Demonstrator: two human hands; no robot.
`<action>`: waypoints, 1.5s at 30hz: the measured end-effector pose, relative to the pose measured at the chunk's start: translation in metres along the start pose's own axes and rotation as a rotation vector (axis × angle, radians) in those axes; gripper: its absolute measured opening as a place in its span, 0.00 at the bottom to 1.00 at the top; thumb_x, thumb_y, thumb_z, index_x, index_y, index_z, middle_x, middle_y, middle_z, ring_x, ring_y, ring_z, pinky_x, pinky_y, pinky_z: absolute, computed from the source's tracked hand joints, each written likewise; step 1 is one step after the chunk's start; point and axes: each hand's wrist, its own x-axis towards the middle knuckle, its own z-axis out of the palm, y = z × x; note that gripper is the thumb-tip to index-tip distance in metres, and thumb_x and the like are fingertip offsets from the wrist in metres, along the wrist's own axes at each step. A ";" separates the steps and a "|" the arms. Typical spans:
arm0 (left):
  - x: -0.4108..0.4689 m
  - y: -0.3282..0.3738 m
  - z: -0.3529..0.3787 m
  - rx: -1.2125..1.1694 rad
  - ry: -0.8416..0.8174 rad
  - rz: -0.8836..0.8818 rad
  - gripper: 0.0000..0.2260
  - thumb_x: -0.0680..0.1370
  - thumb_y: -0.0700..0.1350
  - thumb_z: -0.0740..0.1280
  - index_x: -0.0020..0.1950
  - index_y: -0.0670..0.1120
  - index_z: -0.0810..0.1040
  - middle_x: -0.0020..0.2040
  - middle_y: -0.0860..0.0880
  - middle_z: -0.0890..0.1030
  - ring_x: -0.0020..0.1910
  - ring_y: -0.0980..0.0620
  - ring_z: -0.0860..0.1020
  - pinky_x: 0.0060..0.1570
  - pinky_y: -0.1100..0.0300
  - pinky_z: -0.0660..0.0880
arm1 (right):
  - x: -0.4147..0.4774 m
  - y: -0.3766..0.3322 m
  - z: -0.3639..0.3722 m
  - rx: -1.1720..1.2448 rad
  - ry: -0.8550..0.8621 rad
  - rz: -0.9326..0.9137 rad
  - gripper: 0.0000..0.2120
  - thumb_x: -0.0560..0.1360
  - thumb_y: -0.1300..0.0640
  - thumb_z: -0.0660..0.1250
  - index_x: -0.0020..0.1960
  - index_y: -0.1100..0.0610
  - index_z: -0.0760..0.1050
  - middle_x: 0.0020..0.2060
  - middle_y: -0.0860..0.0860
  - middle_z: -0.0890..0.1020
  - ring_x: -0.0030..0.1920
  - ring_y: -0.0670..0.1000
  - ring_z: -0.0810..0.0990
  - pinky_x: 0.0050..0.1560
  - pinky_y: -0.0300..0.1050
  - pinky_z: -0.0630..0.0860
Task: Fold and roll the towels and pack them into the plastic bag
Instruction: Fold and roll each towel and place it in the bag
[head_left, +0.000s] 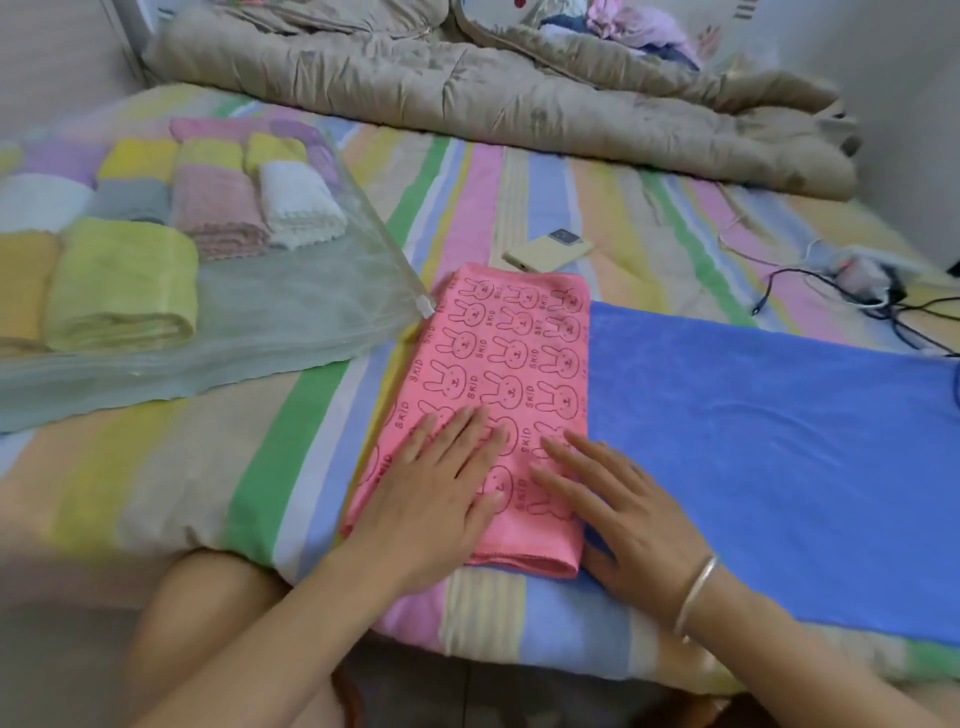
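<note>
Two hands lie flat on one folded pink towel (514, 353), which sits lengthwise at the near edge of the striped bed (260, 467). The left hand (441, 483) rests palm down on the towel's near half, fingers straight and slightly spread, gripping nothing. The right hand (623, 509) is laid out the same way, fingers straight and a little apart. Its fingertips press the rabbit-printed cloth, while the heel of the hand sits over the towel's right edge. One bracelet (696, 597) circles the right wrist.

One blue towel (779, 441) is spread flat just right of the pink one. Their edges meet, with the pink apparently lying on top, and the blue towel's far end is cut off by the frame.

One clear plastic bag (291, 322) lies to the left, well apart from the hands, with its open end near the pink towel's far corner. Inside are rolled towels (122, 286), roughly eleven in green, orange, white, grey, pink, yellow and purple. The count is uncertain because the left ones blur and run out of view.

One phone (548, 251) touches the pink towel's far end. Several cables (857, 296) tangle at the right, and one rumpled beige quilt (467, 88) lies across the back.
</note>
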 end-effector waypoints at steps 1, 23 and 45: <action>0.000 0.000 0.000 -0.021 -0.003 0.004 0.27 0.81 0.57 0.42 0.79 0.49 0.54 0.79 0.47 0.54 0.78 0.50 0.49 0.73 0.49 0.47 | 0.000 -0.004 0.002 -0.011 0.010 -0.042 0.29 0.71 0.57 0.67 0.71 0.53 0.68 0.72 0.52 0.68 0.72 0.55 0.66 0.70 0.55 0.65; -0.043 -0.021 -0.067 -0.536 0.579 0.103 0.15 0.67 0.43 0.65 0.51 0.48 0.85 0.54 0.53 0.84 0.58 0.58 0.80 0.69 0.58 0.65 | -0.004 -0.018 -0.066 0.546 0.192 0.178 0.13 0.77 0.54 0.58 0.59 0.47 0.75 0.51 0.38 0.81 0.52 0.43 0.81 0.50 0.40 0.76; 0.006 -0.006 -0.040 -0.215 0.405 -0.533 0.18 0.76 0.52 0.67 0.63 0.48 0.72 0.56 0.47 0.79 0.54 0.43 0.78 0.49 0.51 0.75 | 0.029 0.008 -0.004 0.749 0.000 1.085 0.20 0.79 0.47 0.61 0.41 0.64 0.77 0.37 0.55 0.81 0.39 0.53 0.77 0.47 0.51 0.75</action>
